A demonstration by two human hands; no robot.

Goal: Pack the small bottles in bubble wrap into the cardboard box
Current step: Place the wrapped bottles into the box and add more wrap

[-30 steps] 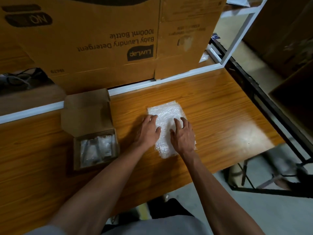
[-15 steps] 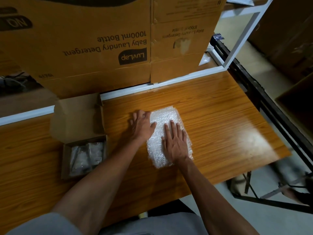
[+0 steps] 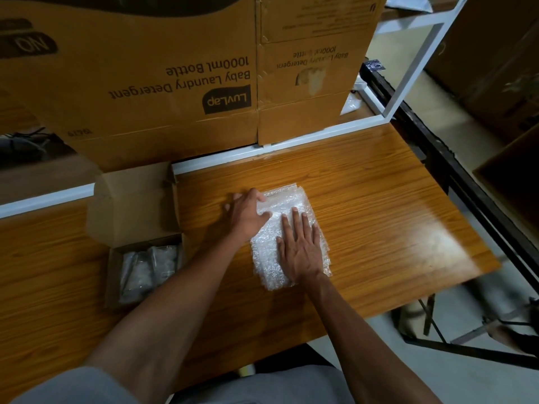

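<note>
Lying flat: the bubble wrap (image 3: 287, 228) is spread at the centre of the wooden table (image 3: 379, 205).
Right hand (image 3: 300, 249): pressed on the wrap, fingers straight.
Left hand (image 3: 248, 212): the wrap's 10 o'clock corner is gripped.
Small cardboard box (image 3: 137, 228): placed at 9 o'clock, lid up, wrapped bottles (image 3: 150, 271) inside.

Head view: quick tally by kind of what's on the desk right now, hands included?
Small open cardboard box: 1
Clear wrapped packs inside it: count unclear, at least 2
Bubble wrap stack: 1
Hands on the wrap: 2, left hand and right hand
Total: at least 6
</note>
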